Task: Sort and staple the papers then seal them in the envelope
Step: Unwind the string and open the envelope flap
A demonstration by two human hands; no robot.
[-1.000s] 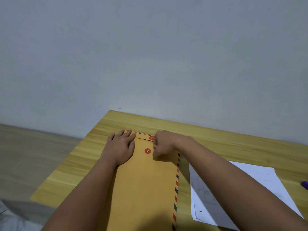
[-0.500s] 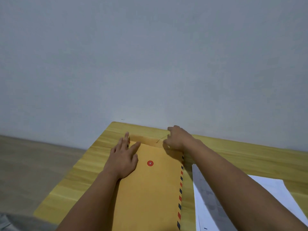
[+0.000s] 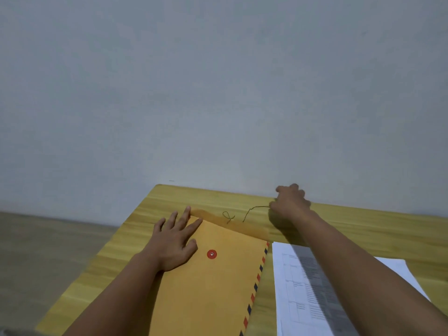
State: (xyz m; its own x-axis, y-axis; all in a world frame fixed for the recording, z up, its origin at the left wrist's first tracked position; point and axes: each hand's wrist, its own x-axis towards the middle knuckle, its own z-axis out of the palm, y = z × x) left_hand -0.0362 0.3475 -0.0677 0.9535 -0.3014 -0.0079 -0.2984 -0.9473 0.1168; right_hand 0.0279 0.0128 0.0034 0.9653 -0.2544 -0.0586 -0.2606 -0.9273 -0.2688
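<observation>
I see my left hand [image 3: 175, 243] lying flat with fingers spread on the upper left corner of the manila envelope [image 3: 208, 287], which lies on the wooden table [image 3: 363, 229]. My right hand [image 3: 289, 203] pinches the end of the closure string [image 3: 254, 210] just past the opened flap [image 3: 232, 223]. The red button [image 3: 212, 254] sits bare. The printed papers [image 3: 305, 292] lie just right of the envelope.
</observation>
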